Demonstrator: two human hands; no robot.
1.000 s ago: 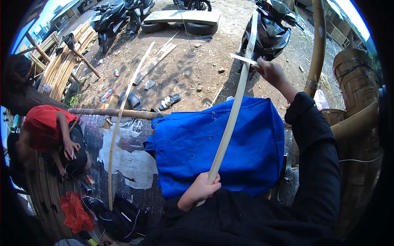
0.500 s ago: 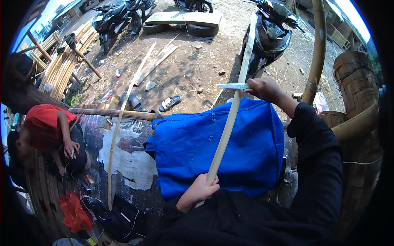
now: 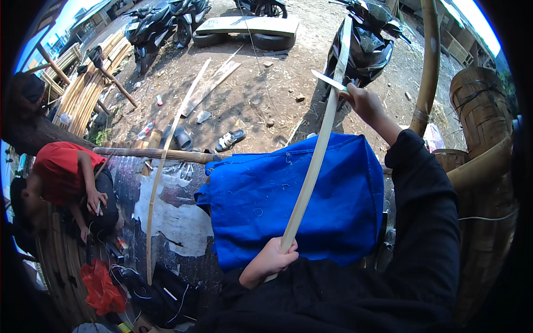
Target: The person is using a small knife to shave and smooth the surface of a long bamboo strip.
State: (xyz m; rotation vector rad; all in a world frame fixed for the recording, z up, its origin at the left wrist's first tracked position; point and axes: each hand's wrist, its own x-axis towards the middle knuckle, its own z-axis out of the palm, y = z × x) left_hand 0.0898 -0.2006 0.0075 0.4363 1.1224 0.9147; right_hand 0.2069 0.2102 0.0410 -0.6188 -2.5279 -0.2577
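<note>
Slanting away from your lap across the blue cloth (image 3: 252,233), the long pale bamboo strip (image 3: 313,169) has its near end in your left hand (image 3: 271,260), fingers wrapped around it, while your right hand (image 3: 363,104) clasps a knife (image 3: 327,80), its blade crossing the strip's far part; I cannot tell whether they touch. A slack left grip could let the strip roll and make the blade skid, I judge; a stroke carried too far toward you would bring the edge near those left fingers. The far end overlaps a parked motorcycle (image 3: 369,53) in view, so swinging it risks a knock. Rightward, 1 upright bamboo pole (image 3: 431,66) and the woven container (image 3: 478,114) limit your elbow; the widest room looks left of the blade, over the dirt yard (image 3: 283,114), with a 2nd strip (image 3: 156,188) and 1 co-worker (image 3: 62,172) farther left.
</note>
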